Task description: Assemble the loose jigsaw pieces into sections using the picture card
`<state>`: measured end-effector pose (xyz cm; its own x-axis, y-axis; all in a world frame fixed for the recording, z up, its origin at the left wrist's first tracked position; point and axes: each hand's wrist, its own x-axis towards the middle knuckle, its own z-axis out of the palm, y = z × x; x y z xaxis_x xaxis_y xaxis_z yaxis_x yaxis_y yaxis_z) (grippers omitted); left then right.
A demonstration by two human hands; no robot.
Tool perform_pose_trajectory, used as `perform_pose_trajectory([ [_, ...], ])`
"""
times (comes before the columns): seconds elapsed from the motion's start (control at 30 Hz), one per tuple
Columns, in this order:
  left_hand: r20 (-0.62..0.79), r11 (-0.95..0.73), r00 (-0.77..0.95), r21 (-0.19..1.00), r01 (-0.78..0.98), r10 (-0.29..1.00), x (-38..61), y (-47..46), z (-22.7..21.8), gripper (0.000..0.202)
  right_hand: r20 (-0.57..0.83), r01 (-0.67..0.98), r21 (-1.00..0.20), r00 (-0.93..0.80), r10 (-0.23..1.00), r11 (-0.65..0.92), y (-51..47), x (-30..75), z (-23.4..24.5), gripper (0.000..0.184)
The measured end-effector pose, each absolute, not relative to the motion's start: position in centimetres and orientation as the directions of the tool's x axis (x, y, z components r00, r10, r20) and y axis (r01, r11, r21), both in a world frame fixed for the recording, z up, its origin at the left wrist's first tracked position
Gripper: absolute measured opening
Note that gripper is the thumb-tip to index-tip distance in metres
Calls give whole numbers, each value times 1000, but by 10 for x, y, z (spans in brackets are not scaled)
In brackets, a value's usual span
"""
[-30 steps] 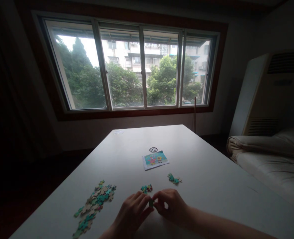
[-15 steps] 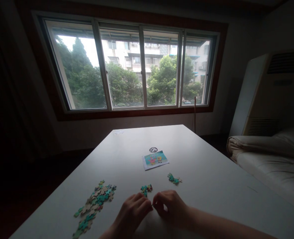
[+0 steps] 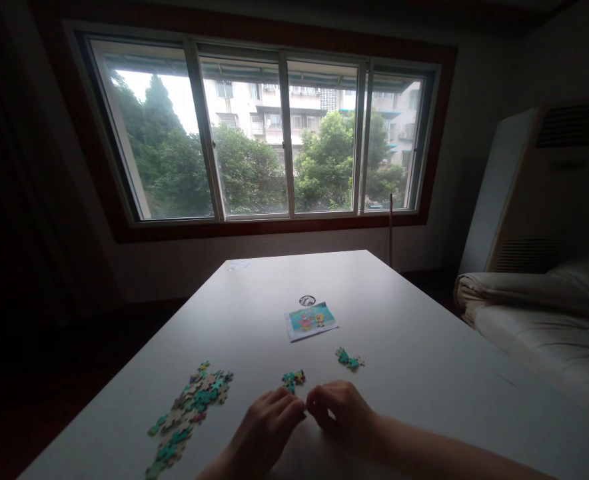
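Observation:
My left hand [image 3: 264,430] and my right hand [image 3: 342,415] meet fingertip to fingertip low on the white table [image 3: 424,360]. Both pinch together at one spot, and whatever lies between the fingertips is hidden. Just beyond the fingers sits a small joined cluster of puzzle pieces [image 3: 293,380]. A second small cluster [image 3: 349,360] lies to the right of it. A long heap of loose teal and tan pieces [image 3: 187,410] spreads to the left of my left hand. Farther back lies the puzzle's reference picture [image 3: 311,321].
A small round dark object [image 3: 307,301] rests behind the picture. A wide window [image 3: 274,133] fills the far wall. A white mattress or sofa [image 3: 539,313] and a tall air conditioner unit [image 3: 549,193] stand to the right of the table.
A second ago a small teal piece showed between my fingertips; now the fingers have closed over that spot and it no longer shows. The hands have hardly shifted.

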<state>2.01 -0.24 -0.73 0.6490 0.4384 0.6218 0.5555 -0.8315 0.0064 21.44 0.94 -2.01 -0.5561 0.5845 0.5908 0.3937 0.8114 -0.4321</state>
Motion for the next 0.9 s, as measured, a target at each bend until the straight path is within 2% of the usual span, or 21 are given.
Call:
perform_pose_trajectory([
  [0.3, 596, -851, 700, -52, 522, 393, 20, 0, -11, 24, 590, 358, -434, -581, 561, 827, 9, 216, -16, 12],
  [0.47, 635, -845, 665, -38, 534, 392, 21, -2, -5, 11, 600, 335, -447, -576, 555, 830, 8, 215, -15, 16],
  [0.67, 701, -879, 655, -84, 470, 283, 18, -5, -3, 19, 586, 272, -535, -563, 583, 800, 9, 216, -16, 18],
  [0.9, 713, -901, 642, -32, 432, 282, 19, -6, -2, 18, 602, 259, -515, -570, 560, 817, 8, 217, -14, 15],
])
